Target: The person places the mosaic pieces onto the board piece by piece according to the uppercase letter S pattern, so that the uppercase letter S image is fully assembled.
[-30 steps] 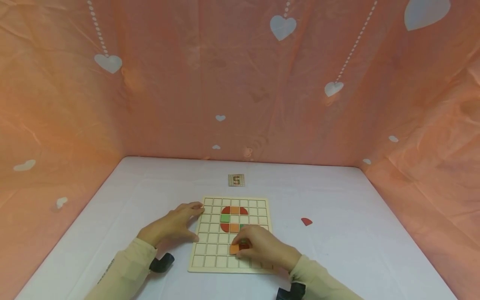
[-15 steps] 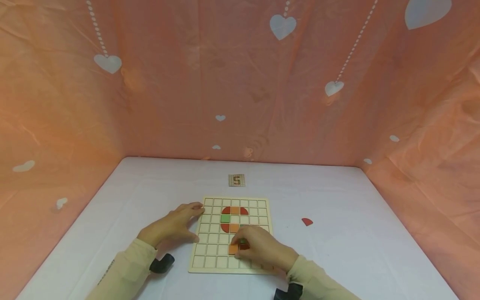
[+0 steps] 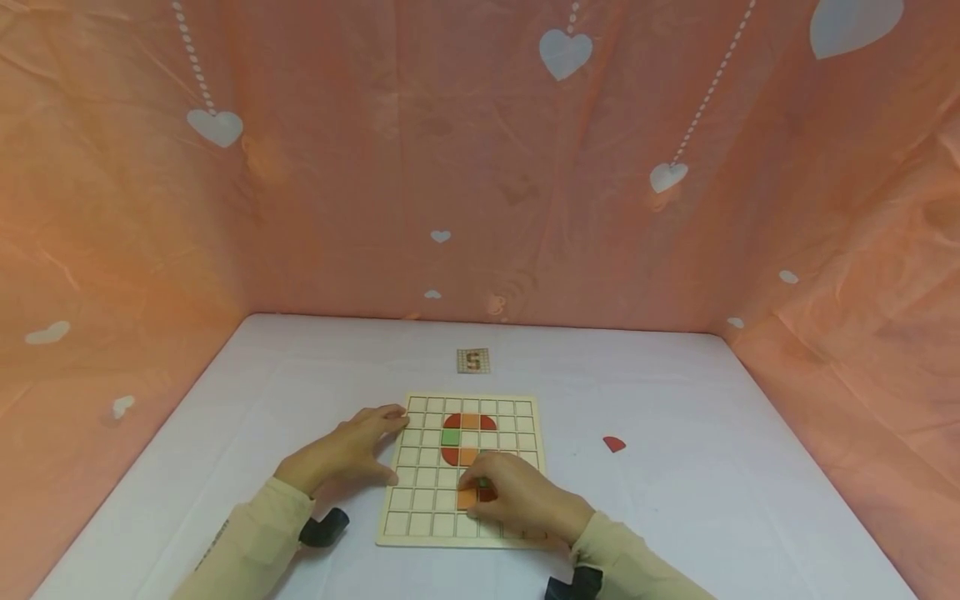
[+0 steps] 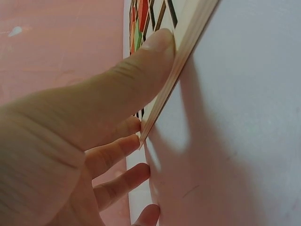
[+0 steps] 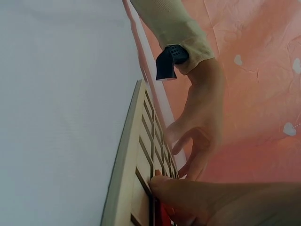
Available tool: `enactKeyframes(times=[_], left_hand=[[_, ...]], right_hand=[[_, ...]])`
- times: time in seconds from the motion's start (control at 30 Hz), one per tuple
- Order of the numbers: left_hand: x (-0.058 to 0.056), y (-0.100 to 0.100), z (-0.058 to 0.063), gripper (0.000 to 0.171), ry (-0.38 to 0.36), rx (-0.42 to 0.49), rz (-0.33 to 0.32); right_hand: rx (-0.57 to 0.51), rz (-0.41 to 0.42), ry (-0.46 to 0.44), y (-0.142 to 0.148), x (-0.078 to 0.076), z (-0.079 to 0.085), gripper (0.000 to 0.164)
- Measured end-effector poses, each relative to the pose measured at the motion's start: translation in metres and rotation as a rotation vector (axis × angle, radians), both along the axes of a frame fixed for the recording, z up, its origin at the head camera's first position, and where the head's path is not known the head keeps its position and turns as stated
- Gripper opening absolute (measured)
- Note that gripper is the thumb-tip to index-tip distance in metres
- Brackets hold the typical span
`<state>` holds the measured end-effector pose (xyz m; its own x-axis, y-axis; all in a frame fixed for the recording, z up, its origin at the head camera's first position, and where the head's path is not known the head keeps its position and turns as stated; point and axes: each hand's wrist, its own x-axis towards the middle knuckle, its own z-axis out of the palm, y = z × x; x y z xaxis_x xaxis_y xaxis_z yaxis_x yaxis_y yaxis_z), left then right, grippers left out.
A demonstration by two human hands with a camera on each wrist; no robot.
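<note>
A pale wooden grid board (image 3: 422, 523) lies in front of me with red, orange and green tiles on it. My right hand (image 3: 528, 493) reaches over its lower part, thumb and fingertips pinching an orange square tile (image 3: 466, 499) at one of the cells. Beneath that palm a dark red tile (image 3: 487, 494) and a bit of green show; the rest there is covered. On the board's left edge rests my left hand (image 3: 341, 447), fingers spread. In the left wrist view its thumb (image 4: 161, 42) lies against the board's rim, and the lower fingers extend past the corner.
A small pattern card (image 3: 473, 361) with an S-like shape lies behind the board. To the right sits a loose red quarter-round tile (image 3: 614, 444) on the white table (image 3: 720, 492). Orange cloth (image 3: 337, 208) with pale hearts walls the table's back and sides.
My right hand has shifted slightly left, and the orange tile under its fingertips has moved a little left into line with the cell. The left hand keeps its place.
</note>
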<state>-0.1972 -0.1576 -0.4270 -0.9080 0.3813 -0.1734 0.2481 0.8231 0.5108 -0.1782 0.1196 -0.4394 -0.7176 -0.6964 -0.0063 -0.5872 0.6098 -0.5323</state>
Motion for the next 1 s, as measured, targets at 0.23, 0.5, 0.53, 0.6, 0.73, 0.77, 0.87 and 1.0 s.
enactKeyframes(times=[0.23,0.5,0.53,0.6,0.73,0.77,0.87,1.0], left_hand=[[0.000,0.001,-0.001,0.086,0.008,-0.008,-0.015],[0.000,0.000,0.001,0.087,0.004,-0.009,-0.005],[0.000,0.000,0.001,0.087,0.004,-0.011,-0.005],[0.001,0.000,0.001,0.087,0.004,-0.013,-0.004],[0.001,0.000,0.001,0.087,-0.003,-0.006,0.001],[0.001,0.000,0.001,0.087,-0.004,-0.005,0.000],[0.000,0.000,0.001,0.087,0.001,-0.005,-0.002],[0.000,0.000,0.000,0.088,0.003,-0.009,-0.005]], right_hand=[[-0.017,0.003,-0.027,0.001,-0.002,-0.001,0.023],[-0.067,-0.015,-0.033,0.007,-0.004,0.006,0.026],[-0.084,-0.013,-0.021,0.009,-0.006,0.008,0.026],[-0.119,-0.018,-0.018,0.013,-0.009,0.011,0.026],[-0.185,-0.041,-0.030,0.025,-0.015,0.021,0.025],[-0.198,-0.054,-0.037,0.028,-0.016,0.023,0.025],[-0.217,-0.091,-0.029,0.038,-0.019,0.030,0.028],[-0.210,-0.166,-0.030,0.052,-0.024,0.037,0.031]])
